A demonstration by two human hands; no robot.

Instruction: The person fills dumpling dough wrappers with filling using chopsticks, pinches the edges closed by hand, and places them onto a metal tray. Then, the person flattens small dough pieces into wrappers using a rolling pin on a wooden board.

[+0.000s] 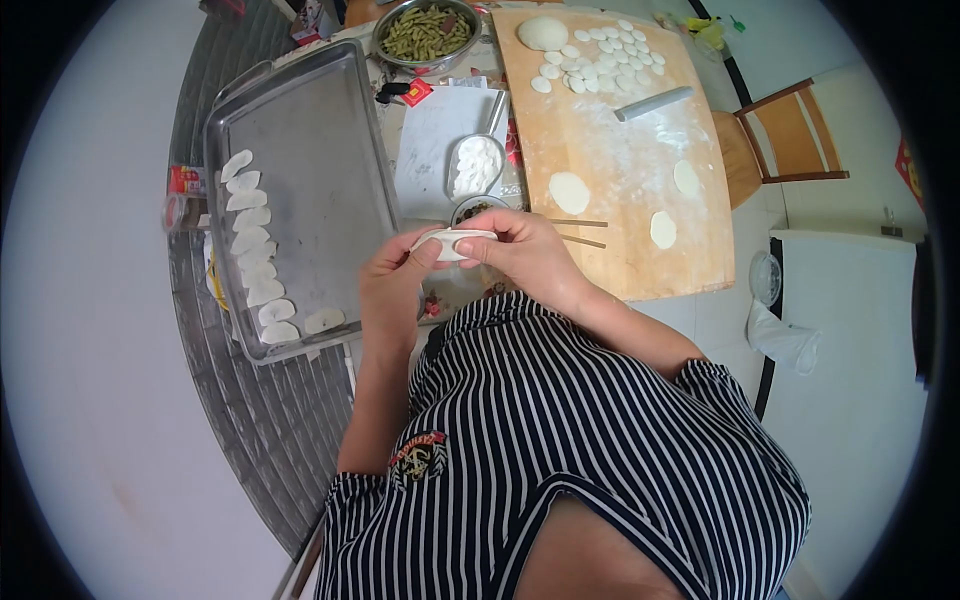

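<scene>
Between my two hands, in front of my chest, is a folded white dumpling [452, 246]. My left hand [393, 270] pinches its left end with thumb and fingers. At the other end, my right hand [525, 255] presses the edge the same way. Just beyond the fingers sits a bowl of dark filling [473, 209], partly hidden by my hands. Finished dumplings line the left side of a metal tray [330, 120], and one single dumpling [324, 320] lies near its front edge. Rolled dough wrappers [570, 193] rest on the floured wooden board [640, 270] to my right.
A pair of chopsticks [580, 222] lies at the board's near left. On the board are a rolling pin [654, 104], a dough ball [543, 34] and several small dough pieces [610, 60]. A pan of white flour [476, 167] and a bowl of green pods [427, 40] stand behind my hands.
</scene>
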